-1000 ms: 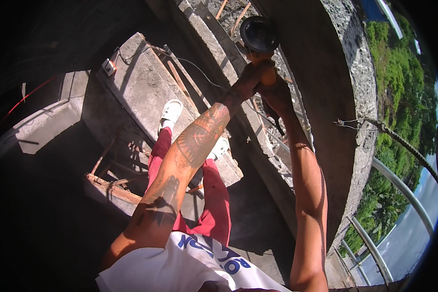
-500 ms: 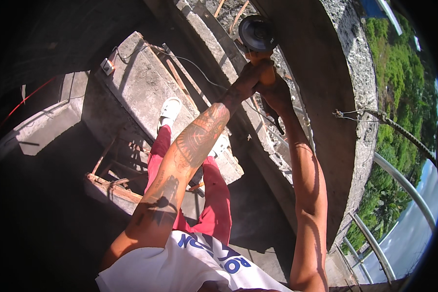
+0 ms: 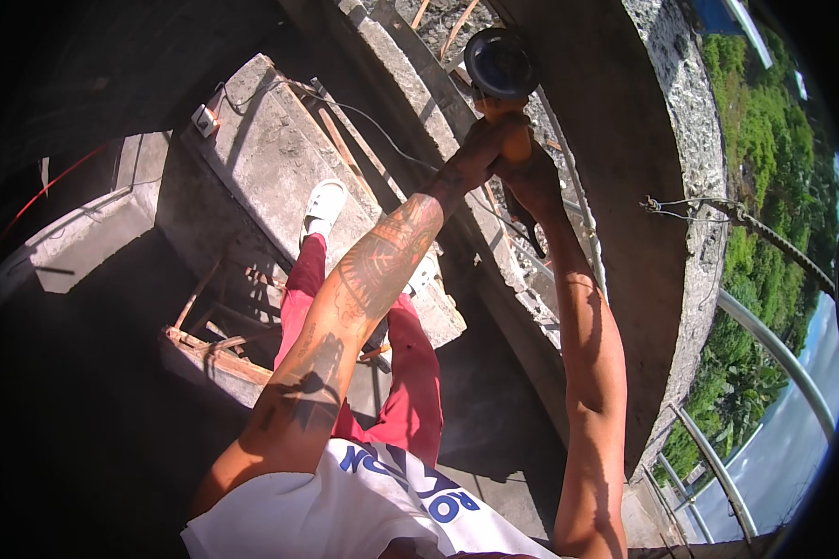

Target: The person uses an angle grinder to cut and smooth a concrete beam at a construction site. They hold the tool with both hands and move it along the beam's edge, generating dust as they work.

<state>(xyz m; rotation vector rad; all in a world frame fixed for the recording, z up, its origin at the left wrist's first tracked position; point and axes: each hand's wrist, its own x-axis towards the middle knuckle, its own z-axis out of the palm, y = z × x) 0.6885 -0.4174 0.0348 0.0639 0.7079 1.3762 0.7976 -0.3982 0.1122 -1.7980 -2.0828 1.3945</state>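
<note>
So, the left hand (image 3: pixel 490 144) is wrapping around the power tool (image 3: pixel 501 78) just behind its dark round head (image 3: pixel 500 61), and the right hand (image 3: pixel 530 183) is gripping further back, probably for sharing the weight and steadying that head at arm's reach. The fingers are looking closed around the tool on both hands, but their exact curl is mostly hiding from this angle, so I can't tell more. The tool itself is sitting out front beside the curved concrete wall (image 3: pixel 615 140); can't tell if it's touching. Both white shoes (image 3: pixel 323 207) are resting on a concrete slab (image 3: pixel 261 130), likely giving a solid stance for reaching out like that. A thin cable (image 3: pixel 372 120) is running across loosely from near a small white-and-orange box (image 3: pixel 205 120), so I'm guessing it isn't tugging.
</note>
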